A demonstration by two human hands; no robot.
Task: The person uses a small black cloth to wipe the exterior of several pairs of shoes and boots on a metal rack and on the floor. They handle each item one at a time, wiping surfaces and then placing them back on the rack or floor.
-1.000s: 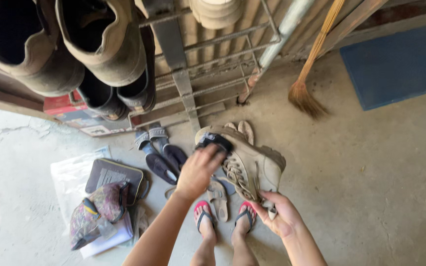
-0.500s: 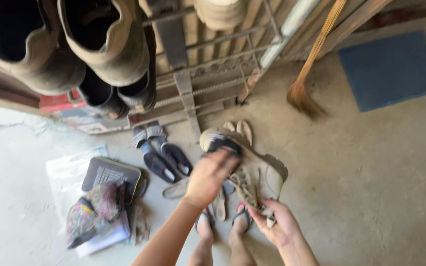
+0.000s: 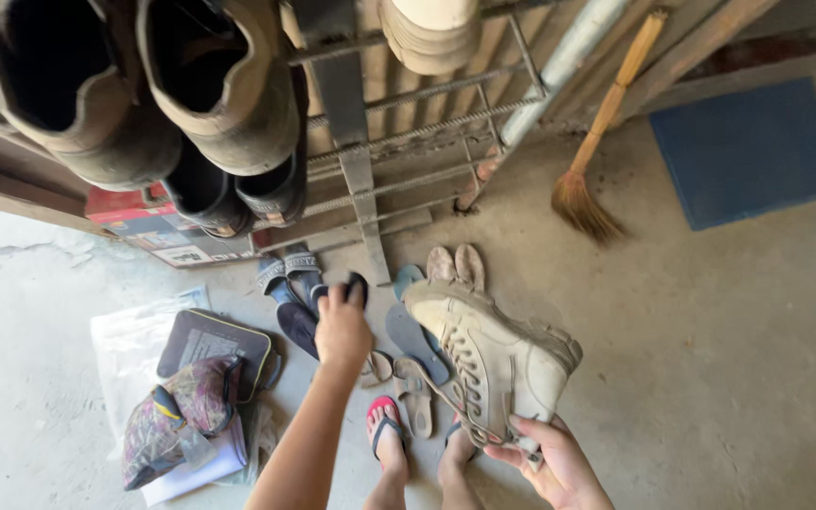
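Head view: right hand [image 3: 559, 463] grips tan lace-up boot [image 3: 493, 354] at heel, fingers curled under sole, boot held above concrete floor [image 3: 710, 331], toe toward metal shoe rack [image 3: 399, 142]. Left hand [image 3: 342, 326] closed round small dark brush or cloth [image 3: 356, 286], off boot, over dark slippers [image 3: 299, 293]. Step, judging: brushing boot. Next stroke needs left hand back on toe, boot steady.

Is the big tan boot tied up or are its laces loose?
Loose. The tan boot, held at its heel end by the right hand, has slack laces drooping off its front.
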